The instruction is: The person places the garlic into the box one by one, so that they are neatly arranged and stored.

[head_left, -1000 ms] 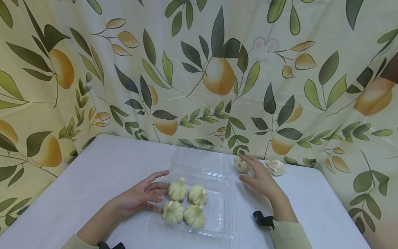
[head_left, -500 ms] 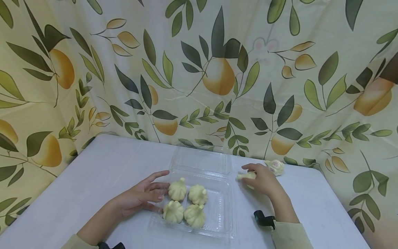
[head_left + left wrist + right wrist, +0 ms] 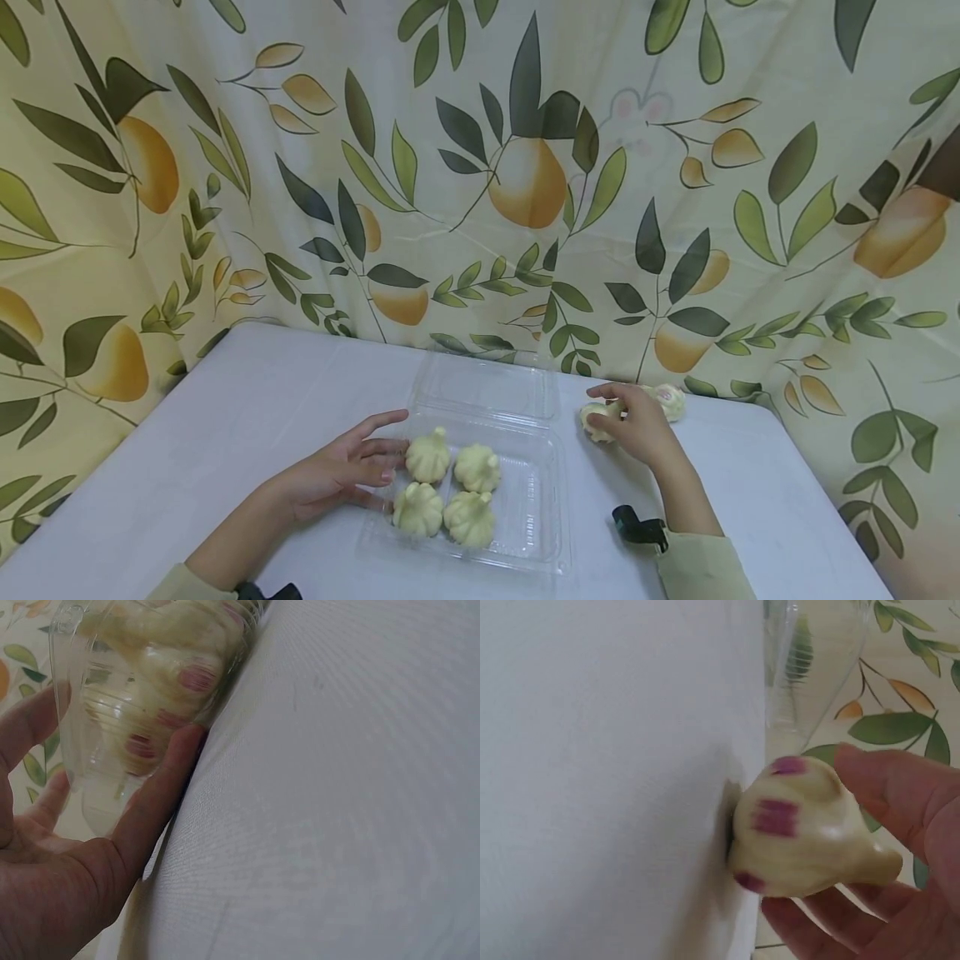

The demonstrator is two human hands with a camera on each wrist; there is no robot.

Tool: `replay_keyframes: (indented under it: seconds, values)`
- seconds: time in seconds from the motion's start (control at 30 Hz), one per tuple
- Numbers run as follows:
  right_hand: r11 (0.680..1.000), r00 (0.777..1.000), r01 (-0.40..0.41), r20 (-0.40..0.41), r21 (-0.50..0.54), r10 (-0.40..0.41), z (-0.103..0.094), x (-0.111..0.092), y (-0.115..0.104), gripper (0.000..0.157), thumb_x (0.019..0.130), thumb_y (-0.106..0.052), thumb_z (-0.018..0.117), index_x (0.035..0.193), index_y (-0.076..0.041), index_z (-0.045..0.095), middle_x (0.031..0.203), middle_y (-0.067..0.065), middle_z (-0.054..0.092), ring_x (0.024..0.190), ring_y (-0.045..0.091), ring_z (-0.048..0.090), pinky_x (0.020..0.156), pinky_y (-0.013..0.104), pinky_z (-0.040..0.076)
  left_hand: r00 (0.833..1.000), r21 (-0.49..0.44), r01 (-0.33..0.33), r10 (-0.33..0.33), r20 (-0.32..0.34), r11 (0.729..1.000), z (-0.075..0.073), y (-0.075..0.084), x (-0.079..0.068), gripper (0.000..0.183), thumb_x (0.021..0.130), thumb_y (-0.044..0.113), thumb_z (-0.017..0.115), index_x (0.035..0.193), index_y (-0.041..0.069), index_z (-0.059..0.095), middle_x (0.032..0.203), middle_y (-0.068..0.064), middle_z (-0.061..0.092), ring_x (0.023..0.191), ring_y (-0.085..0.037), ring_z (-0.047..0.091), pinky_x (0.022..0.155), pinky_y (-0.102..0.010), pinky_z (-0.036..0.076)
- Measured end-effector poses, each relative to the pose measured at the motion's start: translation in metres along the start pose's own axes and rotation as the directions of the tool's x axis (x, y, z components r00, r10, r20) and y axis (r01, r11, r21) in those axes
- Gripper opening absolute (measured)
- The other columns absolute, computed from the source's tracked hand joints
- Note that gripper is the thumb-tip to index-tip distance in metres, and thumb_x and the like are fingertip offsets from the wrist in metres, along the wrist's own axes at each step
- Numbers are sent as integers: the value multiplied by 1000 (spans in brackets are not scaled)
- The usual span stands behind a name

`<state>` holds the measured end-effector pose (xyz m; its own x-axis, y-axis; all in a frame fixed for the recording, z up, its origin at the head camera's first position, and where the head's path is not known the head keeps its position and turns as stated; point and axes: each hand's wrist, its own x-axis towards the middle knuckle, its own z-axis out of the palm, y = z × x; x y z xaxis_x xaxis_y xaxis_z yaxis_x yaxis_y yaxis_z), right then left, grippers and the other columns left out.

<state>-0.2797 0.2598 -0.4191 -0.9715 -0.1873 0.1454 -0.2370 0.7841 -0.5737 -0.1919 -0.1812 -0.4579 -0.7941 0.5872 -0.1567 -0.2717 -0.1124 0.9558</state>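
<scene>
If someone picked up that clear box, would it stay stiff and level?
The box may flex a little, since its clear plastic looks thin. Its lid might swing, as it lies open at the far side. The box could also dip leftward, because the four bulbs sit toward its left side.

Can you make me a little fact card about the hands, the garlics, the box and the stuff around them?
Left hand: fingers touching the left side of the box
Right hand: holding one garlic with purple patches
In the box: four garlics, two by two, on the left side
Lid: see-through, open, at the far side
Other garlic: behind the right hand, partly hidden
Table: white
Curtain: leaves and orange fruit
</scene>
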Motion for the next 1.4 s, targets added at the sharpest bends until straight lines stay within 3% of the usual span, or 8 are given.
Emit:
replay_keyframes:
  seconds: [0.13, 0.23, 0.53, 0.73, 0.93, 1.4]
  values:
    - [998, 996, -54, 67, 42, 51, 1, 0, 3, 62, 82, -21, 81, 137, -7, 57, 129, 24, 60, 110, 38, 56, 90, 47, 46, 1000, 0, 0, 0, 0, 1000, 0, 0, 0, 82, 95, 6, 63, 160, 23, 15, 159, -26, 24, 142, -35, 39, 91, -55, 53]
    - [994, 993, -79, 94, 78, 72, 2, -1, 3, 72, 80, -24, 83, 142, -7, 50, 133, 25, 57, 117, 44, 55, 95, 55, 46, 1000, -1, 1, -1, 2, 1000, 0, 0, 0, 82, 95, 6, 63, 160, 23, 15, 159, -26, 25, 142, -34, 39, 91, -55, 53]
    - [988, 987, -124, 118, 96, 112, 0, -3, 1, 53, 79, -27, 85, 123, -8, 63, 134, 20, 58, 117, 44, 55, 95, 54, 46, 1000, 6, -6, 6, 4, 1000, 0, 0, 0, 82, 95, 6, 63, 160, 22, 15, 158, -26, 25, 142, -35, 39, 92, -55, 53]
    - [991, 995, -85, 68, 106, 78, -4, -2, -3, 47, 78, -25, 86, 117, -8, 65, 128, 18, 62, 114, 42, 57, 94, 52, 47, 1000, 7, -7, 7, 6, 1000, 0, 0, -1, 82, 95, 6, 62, 160, 22, 15, 158, -27, 25, 142, -35, 38, 92, -55, 52]
    - [989, 996, -88, 33, 118, 84, -10, -3, -11, 47, 78, -26, 85, 118, -11, 65, 130, 15, 62, 116, 41, 58, 85, 44, 50, 1000, 10, -5, 5, 5, 1000, 0, 0, 0, 82, 96, 6, 62, 160, 23, 15, 159, -27, 24, 143, -36, 37, 92, -55, 52]
    - [986, 998, -69, 20, 154, 67, -21, -10, -33, 50, 80, -37, 83, 121, -18, 64, 136, 13, 58, 122, 39, 54, 81, 45, 54, 1000, 11, -4, 4, 8, 1000, 0, 0, 0, 81, 96, 5, 61, 160, 23, 15, 159, -26, 24, 143, -36, 37, 91, -55, 53]
